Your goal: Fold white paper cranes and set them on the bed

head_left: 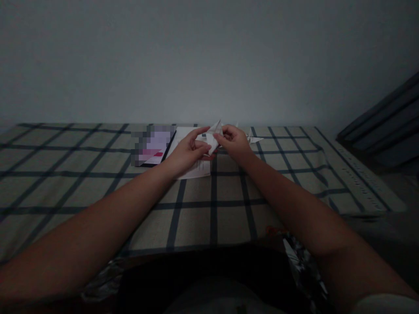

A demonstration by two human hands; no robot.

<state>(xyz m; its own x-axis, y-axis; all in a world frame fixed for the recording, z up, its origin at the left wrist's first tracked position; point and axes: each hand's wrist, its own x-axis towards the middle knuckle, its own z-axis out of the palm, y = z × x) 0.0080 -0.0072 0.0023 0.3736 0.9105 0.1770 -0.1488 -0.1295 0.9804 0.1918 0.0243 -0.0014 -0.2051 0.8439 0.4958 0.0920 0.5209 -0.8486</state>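
Observation:
A small piece of folded white paper (214,135), with pointed corners like origami, is held up between my two hands above the table. My left hand (191,146) grips its left side with thumb and fingers. On the other side, my right hand (235,138) pinches the paper between thumb and curled fingers. Beneath my left hand lies a printed white sheet (193,171). Just past my right hand, another pointed folded paper (256,139) rests on the cloth, partly hidden by that hand.
A tablet-like device with a lit screen (160,141) lies left of the sheet. The checked tablecloth (225,218) covers the table, which meets a plain wall (209,61) at the back. Dark folded fabric (386,126) hangs at the right.

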